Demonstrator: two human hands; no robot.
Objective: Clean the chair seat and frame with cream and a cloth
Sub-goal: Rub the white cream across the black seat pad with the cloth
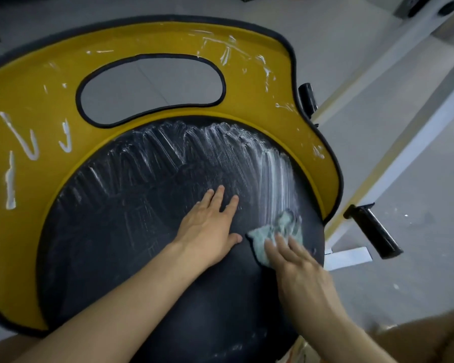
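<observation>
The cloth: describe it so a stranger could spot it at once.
Start at the round black seat ringed by the yellow frame. On the seat's right side, below the thickest white cream streaks, the right hand presses a small crumpled cloth. It is the only pale blue-green, soft thing there.

Both bare forearms reached in from below and drew closer together toward the wrists. The left grip [210, 229] lay palm down and flat on the seat [116, 244], fingers straight and a little spread, thumb stuck out toward the other grip. The right grip [296, 260] sat just beside it, also palm down, its fingers [281, 244] stretched out and pressing on the cloth [286, 224]. Those fingers looked blurred. Both wrists ran fairly straight.
</observation>
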